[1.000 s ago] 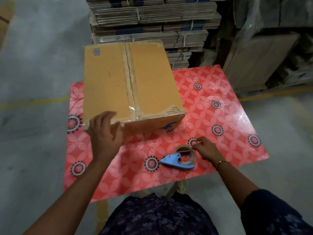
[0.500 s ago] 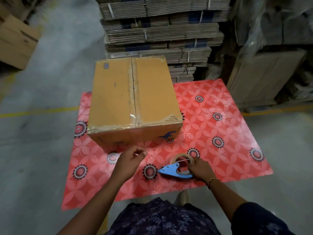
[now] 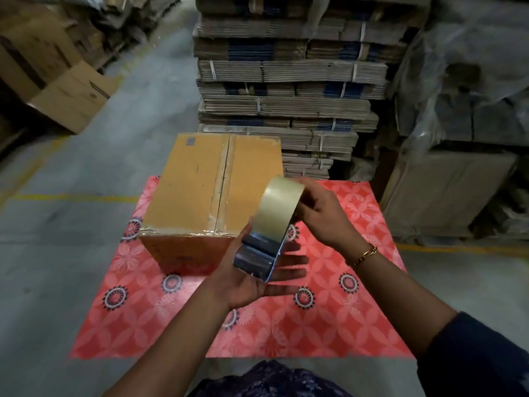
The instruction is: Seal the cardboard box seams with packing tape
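Observation:
A brown cardboard box (image 3: pixel 197 190) stands on the red patterned table (image 3: pixel 337 319), flaps closed, with clear tape along its centre seam and front edge. In front of it I hold a tape dispenser (image 3: pixel 257 253) with a roll of tan packing tape (image 3: pixel 279 209) raised above the table. My left hand (image 3: pixel 252 279) lies palm up under the dispenser's blue metal body, fingers spread. My right hand (image 3: pixel 323 216) grips the right side of the tape roll from above; a bracelet is on that wrist.
Tall stacks of bundled flat cardboard (image 3: pixel 289 81) rise just behind the table. Plastic-wrapped boxes (image 3: pixel 463 156) stand at the right, loose cartons (image 3: pixel 65 93) at the far left. Grey concrete floor with yellow lines surrounds the table.
The tape dispenser has been lifted off the table and now sits upright between both hands. My left hand moved from near the box's front to beneath the dispenser. The view tilted upward.

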A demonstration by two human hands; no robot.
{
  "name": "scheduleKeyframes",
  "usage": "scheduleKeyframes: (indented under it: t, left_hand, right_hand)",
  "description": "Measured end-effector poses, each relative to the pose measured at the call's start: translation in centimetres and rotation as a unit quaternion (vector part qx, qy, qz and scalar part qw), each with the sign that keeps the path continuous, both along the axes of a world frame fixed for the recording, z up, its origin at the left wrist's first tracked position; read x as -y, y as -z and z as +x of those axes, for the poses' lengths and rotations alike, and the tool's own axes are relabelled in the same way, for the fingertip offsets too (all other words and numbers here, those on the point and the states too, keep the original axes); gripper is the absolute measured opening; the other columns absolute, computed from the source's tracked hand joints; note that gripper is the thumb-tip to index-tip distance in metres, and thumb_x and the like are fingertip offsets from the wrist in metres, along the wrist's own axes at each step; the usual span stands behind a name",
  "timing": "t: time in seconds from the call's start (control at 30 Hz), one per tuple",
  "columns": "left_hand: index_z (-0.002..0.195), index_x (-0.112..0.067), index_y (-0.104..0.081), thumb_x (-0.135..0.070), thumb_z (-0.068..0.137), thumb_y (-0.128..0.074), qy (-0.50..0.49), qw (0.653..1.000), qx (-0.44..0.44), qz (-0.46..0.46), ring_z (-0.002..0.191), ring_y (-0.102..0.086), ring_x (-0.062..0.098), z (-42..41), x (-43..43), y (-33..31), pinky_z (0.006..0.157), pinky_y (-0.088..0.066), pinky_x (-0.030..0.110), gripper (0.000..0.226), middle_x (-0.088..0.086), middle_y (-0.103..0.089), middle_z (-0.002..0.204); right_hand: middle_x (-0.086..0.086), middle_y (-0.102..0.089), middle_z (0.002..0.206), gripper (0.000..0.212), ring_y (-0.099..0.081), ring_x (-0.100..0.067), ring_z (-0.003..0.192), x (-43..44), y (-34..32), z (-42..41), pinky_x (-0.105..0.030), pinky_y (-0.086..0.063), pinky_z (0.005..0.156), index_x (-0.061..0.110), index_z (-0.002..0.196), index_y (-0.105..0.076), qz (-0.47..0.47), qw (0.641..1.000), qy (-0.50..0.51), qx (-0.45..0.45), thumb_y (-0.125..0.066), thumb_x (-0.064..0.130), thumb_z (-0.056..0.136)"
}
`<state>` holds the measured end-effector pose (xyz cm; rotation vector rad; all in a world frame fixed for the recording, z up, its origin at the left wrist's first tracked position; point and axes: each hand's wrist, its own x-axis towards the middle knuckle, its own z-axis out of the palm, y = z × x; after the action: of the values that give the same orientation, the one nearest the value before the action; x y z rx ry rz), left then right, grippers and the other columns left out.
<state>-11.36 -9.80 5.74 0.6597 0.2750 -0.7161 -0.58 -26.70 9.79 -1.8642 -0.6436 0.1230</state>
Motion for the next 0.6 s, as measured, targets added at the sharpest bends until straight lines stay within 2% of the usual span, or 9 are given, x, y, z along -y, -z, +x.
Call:
scheduleKeyframes:
  t: [0.03, 0.1, 0.17, 0.23, 0.33, 0.47, 0.53, 0.6]
  left_hand:
    - [0.129, -0.004, -0.067, -0.072, 0.097, -0.024, -0.007, 1.0, 0.022, -0.008, 0.109, -0.07, 0.038, 0.4, 0.4, -1.4, 0.092, -0.055, 0.055, 0.086, 0.024, -0.067, 0.128]
    - [0.123, -0.006, -0.071, -0.07, 0.097, -0.03, -0.035, 0.998, 0.05, -0.017, 0.098, -0.072, 0.036, 0.8, 0.6, -3.5, 0.08, -0.06, 0.05, 0.08, 0.021, -0.072, 0.117]
    - [0.129, -0.003, -0.066, -0.067, 0.098, -0.037, -0.058, 0.995, 0.067, -0.036, 0.093, -0.071, 0.036, 1.0, 0.5, -5.0, 0.073, -0.058, 0.046, 0.077, 0.022, -0.07, 0.115]
    - [0.129, 0.001, -0.064, -0.068, 0.097, -0.039, -0.091, 0.992, 0.075, -0.039, 0.087, -0.071, 0.034, 0.9, 0.2, -6.1, 0.071, -0.059, 0.044, 0.08, 0.022, -0.07, 0.109]
    - [0.124, -0.003, -0.064, -0.076, 0.09, -0.041, -0.143, 0.986, 0.088, -0.018, 0.075, -0.071, 0.028, 1.0, 0.4, -7.3, 0.067, -0.061, 0.038, 0.084, 0.017, -0.069, 0.092]
    - [0.119, -0.005, -0.064, -0.07, 0.094, -0.043, -0.212, 0.971, 0.11, 0.018, 0.07, -0.068, 0.024, 1.7, 0.4, -8.1, 0.064, -0.059, 0.036, 0.073, 0.012, -0.069, 0.085]
    - [0.12, -0.002, -0.063, -0.067, 0.096, -0.041, -0.244, 0.962, 0.119, 0.016, 0.071, -0.069, 0.025, 2.0, -0.2, -8.6, 0.065, -0.06, 0.036, 0.073, 0.014, -0.069, 0.085]
    - [0.129, 0.001, -0.058, -0.065, 0.098, -0.039, -0.265, 0.955, 0.132, 0.012, 0.075, -0.07, 0.027, 2.4, -1.1, -9.1, 0.068, -0.061, 0.036, 0.076, 0.014, -0.068, 0.089]
  right_hand:
    - [-0.016, -0.073, 0.098, 0.024, -0.069, -0.021, 0.085, -0.4, -1.2, 0.4, -0.043, -0.06, 0.072, 0.015, 0.116, -0.065, 0.025, 1.0, -0.015, 0.008, -0.064, 0.01, 0.092]
    - [-0.003, -0.072, 0.102, 0.021, -0.066, -0.012, 0.09, -1.0, -3.4, 1.0, -0.03, -0.055, 0.075, 0.007, 0.114, -0.064, 0.05, 0.997, -0.045, 0.034, -0.064, 0.006, 0.093]
    - [0.007, -0.067, 0.103, 0.02, -0.064, -0.004, 0.088, -1.5, -5.0, 1.3, -0.024, -0.05, 0.072, 0.01, 0.112, -0.062, 0.054, 0.995, -0.072, 0.051, -0.061, 0.005, 0.093]
    - [0.005, -0.067, 0.108, 0.022, -0.064, -0.007, 0.088, -2.0, -6.0, 1.6, -0.025, -0.049, 0.071, 0.014, 0.114, -0.061, 0.045, 0.993, -0.09, 0.063, -0.062, 0.007, 0.093]
    - [0.005, -0.068, 0.114, 0.032, -0.067, -0.015, 0.1, -2.7, -6.8, 1.9, -0.035, -0.055, 0.081, 0.018, 0.123, -0.062, 0.004, 0.991, -0.091, 0.094, -0.064, 0.008, 0.093]
    - [0.002, -0.064, 0.134, 0.052, -0.063, -0.015, 0.122, -2.7, -7.7, 1.9, -0.036, -0.055, 0.095, 0.027, 0.139, -0.052, 0.014, 0.996, -0.07, 0.044, -0.064, 0.011, 0.092]
    - [0.003, -0.067, 0.128, 0.044, -0.065, -0.016, 0.116, -2.3, -7.8, 1.0, -0.037, -0.055, 0.092, 0.028, 0.132, -0.058, 0.054, 0.998, -0.024, 0.01, -0.063, 0.011, 0.092]
    - [0.005, -0.073, 0.113, 0.027, -0.07, -0.015, 0.097, -2.1, -7.6, -0.7, -0.034, -0.055, 0.077, 0.026, 0.117, -0.064, 0.104, 0.993, 0.037, -0.038, -0.063, 0.011, 0.095]
